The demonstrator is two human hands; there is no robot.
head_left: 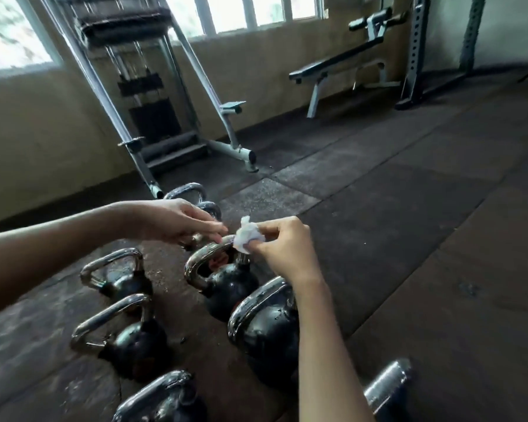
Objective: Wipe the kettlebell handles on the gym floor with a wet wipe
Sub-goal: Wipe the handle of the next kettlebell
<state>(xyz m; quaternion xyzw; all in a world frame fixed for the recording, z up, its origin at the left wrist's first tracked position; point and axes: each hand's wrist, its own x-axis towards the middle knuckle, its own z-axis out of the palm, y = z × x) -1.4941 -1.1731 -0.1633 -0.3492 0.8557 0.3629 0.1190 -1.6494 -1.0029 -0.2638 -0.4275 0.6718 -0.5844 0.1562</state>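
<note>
Several black kettlebells with chrome handles stand in two rows on the dark rubber floor. My right hand [282, 249] pinches a crumpled white wet wipe [247, 237] just above the right end of the handle of the middle right kettlebell [226, 281]. My left hand [177, 222] reaches in from the left with fingers extended, its fingertips close to the wipe and over that same handle. A larger kettlebell [265, 327] sits under my right forearm. Two smaller kettlebells, the farther one [116, 275] and the nearer one [125, 333], stand in the left row.
A cable machine [153, 95] leans against the wall beyond the kettlebells. A weight bench [345, 68] and a rack post [415, 53] stand at the back right. A chrome dumbbell end [387, 385] lies at the bottom right. Open rubber floor stretches to the right.
</note>
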